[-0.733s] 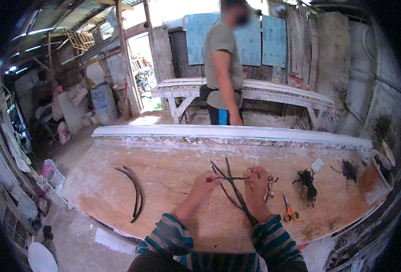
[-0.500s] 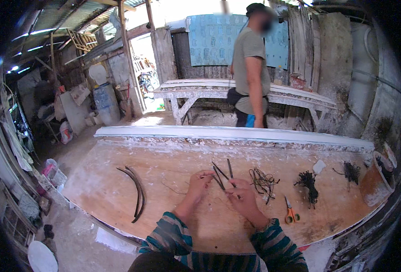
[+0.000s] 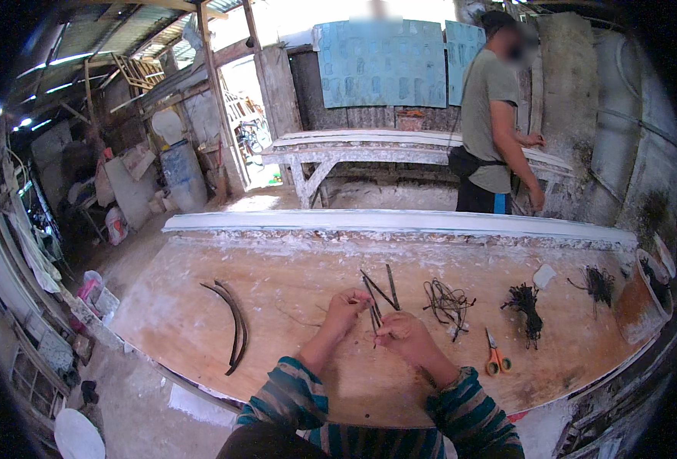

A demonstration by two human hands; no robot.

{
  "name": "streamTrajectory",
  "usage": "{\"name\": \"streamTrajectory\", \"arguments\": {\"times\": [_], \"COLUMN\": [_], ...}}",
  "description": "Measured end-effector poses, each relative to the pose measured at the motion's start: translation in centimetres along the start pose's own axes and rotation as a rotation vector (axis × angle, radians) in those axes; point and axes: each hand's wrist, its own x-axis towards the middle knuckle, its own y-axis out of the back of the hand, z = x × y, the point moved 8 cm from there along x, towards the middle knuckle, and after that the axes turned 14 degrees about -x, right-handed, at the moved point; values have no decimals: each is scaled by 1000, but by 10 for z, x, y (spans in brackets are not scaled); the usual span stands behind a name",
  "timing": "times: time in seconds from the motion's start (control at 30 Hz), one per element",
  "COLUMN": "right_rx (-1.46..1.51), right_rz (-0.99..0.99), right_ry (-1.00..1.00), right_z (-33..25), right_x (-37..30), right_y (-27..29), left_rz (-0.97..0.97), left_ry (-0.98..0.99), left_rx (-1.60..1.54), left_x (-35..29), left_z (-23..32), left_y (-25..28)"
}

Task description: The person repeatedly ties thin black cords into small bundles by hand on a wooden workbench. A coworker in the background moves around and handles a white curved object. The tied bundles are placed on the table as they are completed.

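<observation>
Over the middle of the wooden tabletop, my left hand pinches a thin black strip near its upper part. My right hand has its fingers closed on the lower part of that same strip. Just beyond my fingers, two more black strips lie crossed in a V shape. A loose tangle of black cord lies to the right of my right hand. Farther right are orange-handled scissors, blades pointing away, and a bundle of black ties.
Curved black strips lie on the tabletop at left. Another black bundle and a stained bucket stand at the right edge. A white-coated rail runs along the far edge. Beyond it, a person stands by a long bench.
My right hand has moved slightly toward my left, and the hands are closer together on the strip. The person across the room has moved right and now reaches over the bench.
</observation>
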Motion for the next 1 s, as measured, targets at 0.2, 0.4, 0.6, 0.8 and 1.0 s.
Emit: {"name": "streamTrajectory", "arguments": {"times": [0.2, 0.4, 0.6, 0.8, 1.0], "right_rx": [270, -411, -414, -340, -36], "right_rz": [350, 603, 591, 579, 167], "right_ry": [-336, -374, -525, -306, -62], "right_z": [53, 61, 45, 41, -1], "right_x": [-9, -19, -15, -12, 2], "right_y": [27, 72, 84, 65, 18], "left_rz": [-172, -633, -323, 59, 273], "left_ry": [241, 164, 24, -8, -71], "left_rx": [210, 57, 279, 198, 8], "left_x": [-14, -52, -34, -11, -7], "left_z": [-12, -4, 13, 14, 15], "left_y": [-27, -88, -62, -13, 14]}}
